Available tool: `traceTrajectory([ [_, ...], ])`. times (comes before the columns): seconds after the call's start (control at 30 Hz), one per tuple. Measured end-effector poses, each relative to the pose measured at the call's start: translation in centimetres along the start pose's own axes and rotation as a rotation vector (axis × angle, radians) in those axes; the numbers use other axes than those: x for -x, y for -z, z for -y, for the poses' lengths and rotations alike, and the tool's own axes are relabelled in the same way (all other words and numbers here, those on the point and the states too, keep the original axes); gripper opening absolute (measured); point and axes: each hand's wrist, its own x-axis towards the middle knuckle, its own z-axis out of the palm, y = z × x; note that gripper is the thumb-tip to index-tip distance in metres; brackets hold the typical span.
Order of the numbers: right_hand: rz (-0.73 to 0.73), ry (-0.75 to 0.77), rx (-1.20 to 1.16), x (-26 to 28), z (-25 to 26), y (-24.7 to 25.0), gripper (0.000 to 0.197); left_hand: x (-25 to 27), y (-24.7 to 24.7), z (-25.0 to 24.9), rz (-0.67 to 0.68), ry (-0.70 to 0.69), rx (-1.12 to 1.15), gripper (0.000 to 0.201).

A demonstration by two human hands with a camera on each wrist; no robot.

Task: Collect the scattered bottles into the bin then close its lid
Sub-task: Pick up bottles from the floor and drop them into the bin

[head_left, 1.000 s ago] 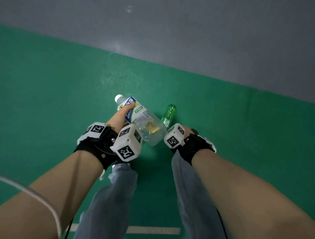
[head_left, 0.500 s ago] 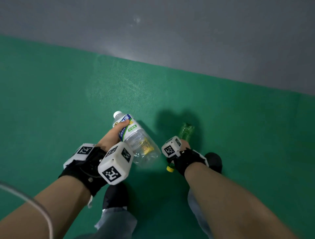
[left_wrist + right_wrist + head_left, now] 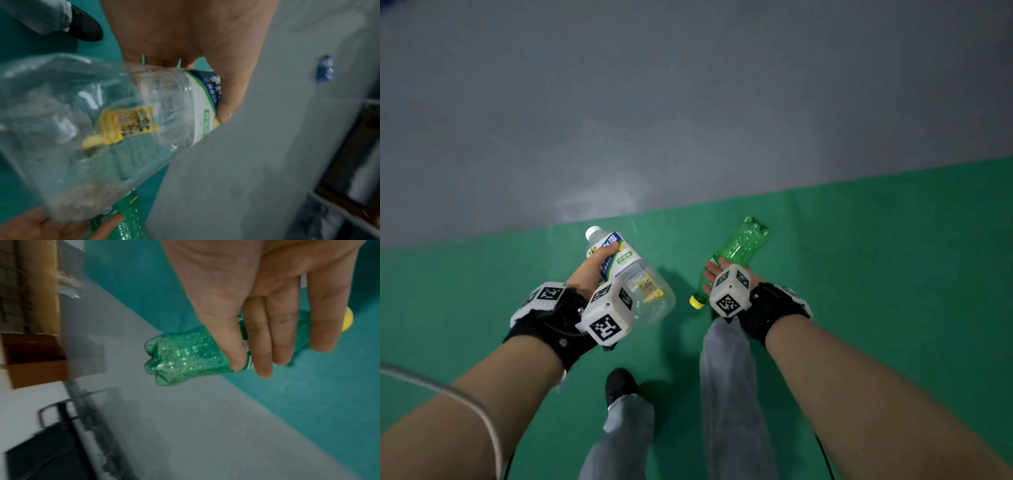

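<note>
My left hand (image 3: pixel 592 270) grips a large clear bottle (image 3: pixel 633 274) with a white cap and a blue, white and green label, thumb on the label (image 3: pixel 207 104). A yellow scrap lies inside the clear bottle (image 3: pixel 102 129). My right hand (image 3: pixel 717 274) holds a small green bottle (image 3: pixel 739 245) around its middle, yellow cap pointing toward me and base pointing away. In the right wrist view the fingers (image 3: pixel 265 337) wrap around the green bottle (image 3: pixel 185 356). Both bottles are off the floor. No bin is clearly in view.
I stand on green floor (image 3: pixel 876 274) that meets grey floor (image 3: pixel 688 102) just ahead. My legs and a black shoe (image 3: pixel 619 383) are below the hands. A blue bottle-like thing (image 3: pixel 324 68) lies on the grey floor. Dark frames and a wooden box (image 3: pixel 37 360) stand farther off.
I have risen from a crouch; both hands came up from the floor. The right hand lifted the green bottle off the green floor, and the view now reaches onto the grey floor.
</note>
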Motion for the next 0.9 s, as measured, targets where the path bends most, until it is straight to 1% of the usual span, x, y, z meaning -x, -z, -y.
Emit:
traceTrajectory([
  [0.03, 0.034, 0.03, -0.032, 3.3, 1.7, 0.8, 0.012, 2.6, -2.0, -1.5, 0.018, -0.038, 0.007, 0.026],
  [0.07, 0.001, 0.096, -0.047, 7.4, 3.7, 1.4, 0.009, 5.9, -4.2, -3.3, 0.059, -0.062, -0.042, 0.026],
  [0.1, -0.019, 0.14, -0.043, 11.4, 5.6, 2.1, 0.011, 9.1, -6.6, -4.8, 0.069, -0.122, -0.107, 0.029],
  [0.13, -0.034, 0.175, -0.048, 15.5, 7.6, 2.9, 0.005, 12.1, -9.3, -6.1, 0.078, -0.18, -0.154, 0.036],
  [0.17, -0.01, 0.204, -0.049, 19.4, 9.6, 3.9, 0.006, 15.2, -12.4, -7.2, 0.102, -0.217, -0.184, 0.042],
  [0.2, -0.006, 0.214, 0.01, 23.4, 11.6, 5.1, 0.018, 18.3, -15.6, -8.3, 0.151, -0.239, -0.233, 0.04],
  [0.23, 0.015, 0.216, 0.044, 27.4, 13.5, 6.4, 0.031, 21.3, -19.1, -9.1, 0.211, -0.265, -0.262, 0.032],
  [0.27, 0.029, 0.205, 0.075, 31.3, 15.3, 8.0, 0.041, 24.0, -22.8, -9.7, 0.279, -0.287, -0.305, 0.027],
  [0.3, 0.036, 0.205, 0.096, 34.7, 17.1, 9.9, 0.048, 26.8, -26.7, -10.0, 0.338, -0.303, -0.343, 0.026],
  [0.33, 0.019, 0.245, 0.093, 37.7, 18.9, 12.1, 0.055, 29.6, -30.6, -9.9, 0.387, -0.317, -0.403, 0.026],
  [0.4, -0.018, 0.356, 0.09, 43.7, 22.8, 16.8, 0.081, 34.5, -38.3, -9.2, 0.498, -0.351, -0.505, 0.026],
  [0.43, -0.016, 0.415, 0.071, 46.5, 24.7, 19.3, 0.081, 36.6, -42.1, -8.6, 0.543, -0.375, -0.544, 0.026],
  [0.47, 0.002, 0.473, 0.037, 49.2, 26.3, 22.1, 0.071, 38.5, -46.1, -7.8, 0.586, -0.401, -0.596, 0.025],
  [0.53, 0.064, 0.585, -0.014, 54.5, 28.3, 27.7, 0.045, 42.3, -53.4, -5.4, 0.704, -0.416, -0.687, 0.027],
  [0.57, 0.072, 0.641, -0.04, 56.9, 28.9, 30.8, 0.038, 44.2, -56.9, -3.9, 0.764, -0.421, -0.729, 0.029],
  [0.67, 0.079, 0.794, -0.136, 62.8, 30.2, 39.3, 0.034, 48.6, -66.1, 1.3, 0.899, -0.463, -0.824, 0.035],
  [0.73, 0.036, 0.89, -0.193, 65.4, 30.4, 45.0, 0.033, 50.9, -71.5, 5.4, 0.986, -0.452, -0.887, 0.038],
  [0.83, -0.027, 0.971, -0.305, 67.5, 29.6, 54.0, 0.031, 52.4, -79.5, 12.2, 1.06, -0.428, -0.967, 0.027],
  [0.9, -0.073, 0.987, -0.401, 67.7, 28.6, 60.1, 0.034, 52.5, -84.5, 17.0, 1.09, -0.411, -1.039, 0.025],
])
